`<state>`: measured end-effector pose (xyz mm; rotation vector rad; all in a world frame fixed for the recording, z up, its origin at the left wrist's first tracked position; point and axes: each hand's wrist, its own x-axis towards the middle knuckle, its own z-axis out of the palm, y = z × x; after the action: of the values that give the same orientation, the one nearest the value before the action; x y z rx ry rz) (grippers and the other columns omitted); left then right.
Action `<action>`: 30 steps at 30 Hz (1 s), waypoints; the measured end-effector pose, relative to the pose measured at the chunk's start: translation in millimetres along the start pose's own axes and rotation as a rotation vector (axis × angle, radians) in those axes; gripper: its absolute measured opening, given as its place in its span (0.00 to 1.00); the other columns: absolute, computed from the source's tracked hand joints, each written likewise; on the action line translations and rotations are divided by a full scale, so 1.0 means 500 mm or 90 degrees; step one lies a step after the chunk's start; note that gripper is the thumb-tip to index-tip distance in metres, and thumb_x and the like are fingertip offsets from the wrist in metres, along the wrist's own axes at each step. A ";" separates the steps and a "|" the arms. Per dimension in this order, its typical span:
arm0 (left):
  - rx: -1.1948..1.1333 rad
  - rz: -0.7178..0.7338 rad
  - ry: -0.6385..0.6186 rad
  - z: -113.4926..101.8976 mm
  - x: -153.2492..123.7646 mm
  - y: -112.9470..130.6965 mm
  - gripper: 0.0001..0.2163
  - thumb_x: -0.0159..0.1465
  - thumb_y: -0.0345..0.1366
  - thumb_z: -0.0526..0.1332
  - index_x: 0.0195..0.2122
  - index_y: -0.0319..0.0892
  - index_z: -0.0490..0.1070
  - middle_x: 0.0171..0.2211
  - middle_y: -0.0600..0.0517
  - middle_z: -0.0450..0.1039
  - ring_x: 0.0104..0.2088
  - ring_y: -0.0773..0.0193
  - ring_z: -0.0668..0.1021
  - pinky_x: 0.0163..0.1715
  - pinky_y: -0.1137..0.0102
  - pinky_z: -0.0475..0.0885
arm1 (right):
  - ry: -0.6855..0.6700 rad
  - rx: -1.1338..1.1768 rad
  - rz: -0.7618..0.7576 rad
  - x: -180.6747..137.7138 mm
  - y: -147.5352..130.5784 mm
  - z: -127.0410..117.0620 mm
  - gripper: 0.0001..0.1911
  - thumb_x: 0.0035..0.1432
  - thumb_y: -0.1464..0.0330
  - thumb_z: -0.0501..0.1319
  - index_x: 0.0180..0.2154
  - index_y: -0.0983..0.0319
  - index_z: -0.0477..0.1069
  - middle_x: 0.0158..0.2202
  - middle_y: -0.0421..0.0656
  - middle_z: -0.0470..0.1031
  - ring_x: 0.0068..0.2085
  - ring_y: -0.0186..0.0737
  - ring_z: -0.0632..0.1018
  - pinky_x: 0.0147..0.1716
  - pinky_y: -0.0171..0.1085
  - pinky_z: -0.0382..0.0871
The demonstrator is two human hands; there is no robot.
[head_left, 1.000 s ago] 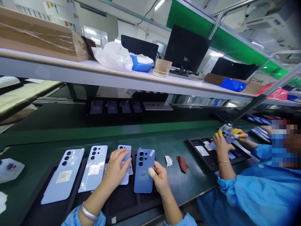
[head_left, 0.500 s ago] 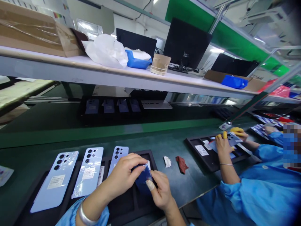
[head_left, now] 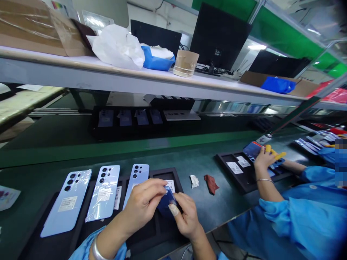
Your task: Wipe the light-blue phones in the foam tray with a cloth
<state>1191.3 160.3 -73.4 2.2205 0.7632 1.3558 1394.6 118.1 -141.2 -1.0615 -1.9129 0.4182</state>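
Observation:
A dark blue smartphone [head_left: 165, 206] is tilted up over the black tray [head_left: 177, 180]. My right hand [head_left: 186, 216] grips its right side, the thumb, which wears a pale finger cover, lying on its face. At the top edge my left hand [head_left: 148, 199] is closed, thumb and fingers pinched together; whether a film is between them I cannot make out. Left of my hands, three light blue phones lie back up in the tray: one at the far left [head_left: 66, 204], a middle one [head_left: 103, 193] and one partly behind my left hand [head_left: 139, 174]. White labels show on them.
A white scrap [head_left: 194, 181] and a dark red cloth [head_left: 211, 184] lie right of my tray. Further right, a co-worker's gloved-finger hand [head_left: 264, 157] is over another tray [head_left: 238, 182]. A shelf [head_left: 121, 74] crosses above; phones in a tray [head_left: 127, 131] stand behind.
My hands keep hold of the phone in nearly the same place. The view has shifted slightly. At right, the co-worker's phone has been lowered and the hands have moved.

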 end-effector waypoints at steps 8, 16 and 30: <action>0.128 0.016 0.061 0.020 -0.011 -0.022 0.10 0.65 0.21 0.57 0.39 0.42 0.73 0.47 0.45 0.74 0.49 0.55 0.75 0.48 0.59 0.74 | -0.011 0.161 0.155 0.002 0.001 0.016 0.11 0.66 0.63 0.56 0.44 0.61 0.73 0.35 0.43 0.78 0.34 0.40 0.77 0.36 0.35 0.69; 0.136 0.022 0.036 0.039 -0.024 -0.050 0.10 0.64 0.19 0.57 0.40 0.40 0.71 0.40 0.46 0.73 0.46 0.56 0.72 0.47 0.59 0.73 | -0.004 0.290 0.255 0.003 0.017 0.029 0.13 0.65 0.60 0.58 0.40 0.62 0.73 0.30 0.40 0.74 0.30 0.36 0.72 0.31 0.33 0.65; 0.099 0.001 -0.014 0.056 -0.056 -0.073 0.10 0.66 0.20 0.55 0.41 0.41 0.70 0.37 0.47 0.74 0.44 0.55 0.73 0.44 0.58 0.73 | 0.028 0.442 0.356 0.003 0.037 0.038 0.15 0.63 0.58 0.62 0.43 0.63 0.74 0.32 0.41 0.76 0.31 0.36 0.74 0.33 0.33 0.69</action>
<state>1197.9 167.8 -126.4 2.3514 0.8870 1.3104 1387.9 132.4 -162.7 -1.0819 -1.2349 1.2532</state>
